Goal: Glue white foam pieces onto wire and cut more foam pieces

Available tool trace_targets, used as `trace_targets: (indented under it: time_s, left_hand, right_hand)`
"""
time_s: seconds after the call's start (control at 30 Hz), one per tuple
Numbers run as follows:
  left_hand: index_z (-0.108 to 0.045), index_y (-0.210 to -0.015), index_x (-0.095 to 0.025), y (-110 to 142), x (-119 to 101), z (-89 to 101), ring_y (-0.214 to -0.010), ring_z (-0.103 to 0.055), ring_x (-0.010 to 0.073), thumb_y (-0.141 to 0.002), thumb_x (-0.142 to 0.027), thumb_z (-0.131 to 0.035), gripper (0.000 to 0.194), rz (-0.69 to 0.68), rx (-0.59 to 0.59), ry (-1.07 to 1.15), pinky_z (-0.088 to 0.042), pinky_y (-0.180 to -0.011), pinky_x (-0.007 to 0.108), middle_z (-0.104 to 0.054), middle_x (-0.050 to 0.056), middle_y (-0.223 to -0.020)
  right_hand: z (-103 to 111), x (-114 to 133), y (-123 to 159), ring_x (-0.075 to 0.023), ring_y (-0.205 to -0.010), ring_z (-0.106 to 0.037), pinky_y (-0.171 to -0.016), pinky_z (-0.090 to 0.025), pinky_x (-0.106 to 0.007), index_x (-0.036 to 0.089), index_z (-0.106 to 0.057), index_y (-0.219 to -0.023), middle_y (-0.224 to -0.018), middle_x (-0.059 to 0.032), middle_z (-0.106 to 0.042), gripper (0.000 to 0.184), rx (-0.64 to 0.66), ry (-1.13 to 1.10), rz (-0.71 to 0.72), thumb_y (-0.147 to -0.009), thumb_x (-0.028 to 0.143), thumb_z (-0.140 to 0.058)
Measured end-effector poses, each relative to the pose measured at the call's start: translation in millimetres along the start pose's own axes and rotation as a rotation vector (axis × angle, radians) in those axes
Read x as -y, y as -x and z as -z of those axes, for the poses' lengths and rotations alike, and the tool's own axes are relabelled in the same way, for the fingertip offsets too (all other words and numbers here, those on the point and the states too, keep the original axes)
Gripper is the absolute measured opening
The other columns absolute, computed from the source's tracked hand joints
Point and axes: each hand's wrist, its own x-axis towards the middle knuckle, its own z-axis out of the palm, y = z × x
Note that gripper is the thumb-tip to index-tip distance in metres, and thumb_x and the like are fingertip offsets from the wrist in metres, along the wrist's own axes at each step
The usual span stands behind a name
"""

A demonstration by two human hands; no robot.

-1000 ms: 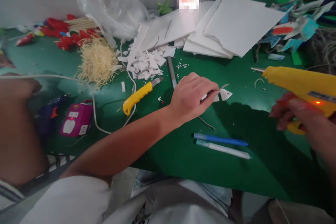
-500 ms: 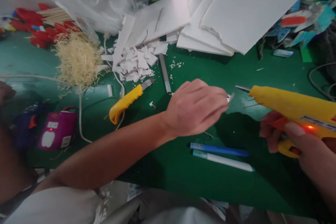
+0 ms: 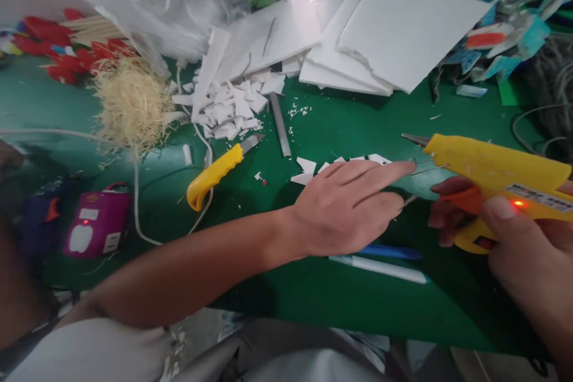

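My right hand [image 3: 514, 239] grips a yellow hot glue gun [image 3: 496, 167], a finger at its orange trigger and its red light lit. The nozzle points left over the green table. My left hand [image 3: 349, 206] reaches across from the left, back of the hand up, index finger stretched towards the nozzle. At its lower fingertips a short thin grey strip [image 3: 410, 199] sticks out, apparently pinched; the thumb is hidden. Behind that hand lie small white foam pieces [image 3: 307, 169], partly covered. Below it are a blue pen [image 3: 394, 251] and a white pen [image 3: 389, 269].
A yellow-handled knife [image 3: 217, 176] and a grey cutter [image 3: 280, 125] lie left of centre. White foam scraps [image 3: 235, 107], straw [image 3: 132, 104] and foam sheets [image 3: 412, 24] are behind. A purple box [image 3: 98, 222] with cables stands left. Another person's hand [image 3: 9, 157] shows at the left edge.
My left hand has moved right and down, its index finger stretching out. The small white piece at its fingertips is gone from them. The glue gun has shifted slightly left.
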Motion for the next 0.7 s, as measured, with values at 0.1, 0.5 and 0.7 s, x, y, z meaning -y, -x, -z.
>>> trace_targets:
  time_s: [0.1,0.5,0.7]
  left_hand:
    - [-0.064,-0.096,-0.018,-0.6,0.6,-0.6,-0.107,-0.074,0.0199,-0.102,-0.018,-0.057,0.009,0.002,0.024,0.026,-0.061,-0.087,0.033,-0.077,0.013,-0.13]
    - [-0.065,-0.092,-0.017,-2.6,-3.2,-4.8,-0.112,-0.075,0.0181,-0.101,-0.014,-0.059,0.011,0.13,0.019,0.366,-0.061,-0.097,0.034,-0.076,0.018,-0.128]
    - [-0.067,-0.09,-0.017,-4.0,-8.3,-4.3,-0.118,-0.074,0.0187,-0.1,-0.014,-0.06,0.013,0.215,0.046,0.602,-0.059,-0.1,0.032,-0.074,0.019,-0.132]
  right_hand:
    - [-1.8,0.3,-1.6,-0.0188,-0.043,-0.063,-0.035,-0.052,-0.029,0.027,-0.074,-0.079,-0.06,-0.0024,-0.069,0.042,-0.012,0.003,0.005,-0.077,0.068,-0.08]
    - [-7.7,1.6,-7.5,-0.0185,-0.038,-0.06,-0.03,-0.049,-0.028,0.025,-0.072,-0.074,-0.056,-0.003,-0.068,0.049,-0.02,0.001,0.03,-0.07,0.073,-0.082]
    - [-9.1,-1.6,-7.1,-0.0184,-0.036,-0.059,-0.031,-0.051,-0.03,0.026,-0.071,-0.073,-0.057,-0.0028,-0.069,0.046,-0.035,0.013,0.032,-0.071,0.07,-0.083]
